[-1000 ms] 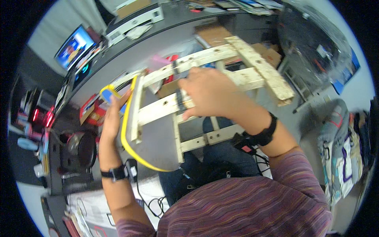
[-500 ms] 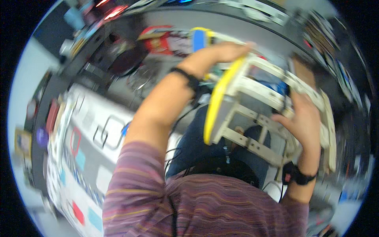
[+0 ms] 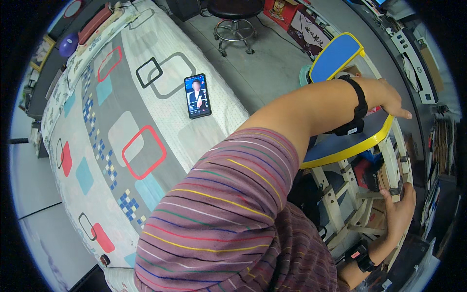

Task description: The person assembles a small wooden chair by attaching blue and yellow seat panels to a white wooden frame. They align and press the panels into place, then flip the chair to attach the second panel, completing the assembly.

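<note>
A folding chair [image 3: 357, 151] with a blue seat, yellow edging and a cream slatted frame lies tipped over at my right side. Its blue backrest [image 3: 335, 56] points away from me. My left hand [image 3: 391, 100] reaches across the chair and grips its frame near the far corner of the seat; some of its fingers are hidden. Lower down, my right hand [image 3: 401, 210] is wrapped around a cream leg of the chair, thumb on the near side. Both wrists wear black straps.
A bed [image 3: 160, 121] with a patterned sheet fills the left, a lit phone [image 3: 197, 96] lying on it. Beyond stands a round black stool [image 3: 234, 9] on wheels, near red boxes [image 3: 282, 12]. Along the right runs a dark desk [image 3: 384, 53] bearing a white printer-like device [image 3: 414, 65].
My view has swung left, bringing the bed and phone into sight. The chair has turned, so its blue seat now shows, and both hands remain on its frame.
</note>
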Motion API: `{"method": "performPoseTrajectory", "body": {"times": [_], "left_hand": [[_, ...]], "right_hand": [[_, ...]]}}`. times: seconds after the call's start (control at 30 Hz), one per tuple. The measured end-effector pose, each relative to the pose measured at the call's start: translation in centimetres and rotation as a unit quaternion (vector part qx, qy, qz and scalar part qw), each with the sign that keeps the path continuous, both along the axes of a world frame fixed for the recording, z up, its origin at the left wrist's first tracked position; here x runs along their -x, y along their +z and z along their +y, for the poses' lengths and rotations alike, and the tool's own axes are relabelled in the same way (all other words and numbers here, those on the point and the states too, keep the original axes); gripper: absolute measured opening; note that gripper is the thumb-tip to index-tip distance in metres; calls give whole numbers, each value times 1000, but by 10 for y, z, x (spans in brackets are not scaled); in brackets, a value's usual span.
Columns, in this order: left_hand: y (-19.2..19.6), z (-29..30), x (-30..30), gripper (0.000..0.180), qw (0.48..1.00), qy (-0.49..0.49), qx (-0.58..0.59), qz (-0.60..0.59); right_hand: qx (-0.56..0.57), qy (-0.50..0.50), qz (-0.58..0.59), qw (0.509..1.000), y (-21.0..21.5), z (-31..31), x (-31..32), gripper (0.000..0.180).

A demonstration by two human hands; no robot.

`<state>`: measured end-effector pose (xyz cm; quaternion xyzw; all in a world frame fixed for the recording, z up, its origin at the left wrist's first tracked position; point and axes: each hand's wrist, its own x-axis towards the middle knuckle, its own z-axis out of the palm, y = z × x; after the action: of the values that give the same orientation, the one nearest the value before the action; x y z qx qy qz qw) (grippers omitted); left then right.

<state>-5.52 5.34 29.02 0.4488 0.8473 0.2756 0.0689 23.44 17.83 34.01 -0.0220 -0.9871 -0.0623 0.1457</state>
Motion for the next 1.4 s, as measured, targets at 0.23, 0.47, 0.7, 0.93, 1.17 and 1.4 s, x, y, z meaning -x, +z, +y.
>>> {"method": "performPoseTrajectory", "body": {"times": [0.23,0.47,0.7,0.93,1.17,1.4], "left_hand": [[8,-23,-9,88,1000,8,1,30],[5,-22,-10,80,999,17,-23,33],[11,-36,-17,85,999,4,-40,21],[0,-58,-21,88,996,5,-90,-15],[-45,-83,-22,72,977,-23,-194,-83],[-122,-138,43,56,916,358,-173,-60]], "right_hand": [[-9,-2,-7,1000,5,-10,5,63],[-17,21,7,1000,4,-9,4,65],[-15,9,7,1000,2,-6,1,66],[-19,-2,-2,1000,5,-7,-1,68],[10,9,14,1000,7,-14,-1,67],[43,-6,28,999,12,-21,2,69]]}}
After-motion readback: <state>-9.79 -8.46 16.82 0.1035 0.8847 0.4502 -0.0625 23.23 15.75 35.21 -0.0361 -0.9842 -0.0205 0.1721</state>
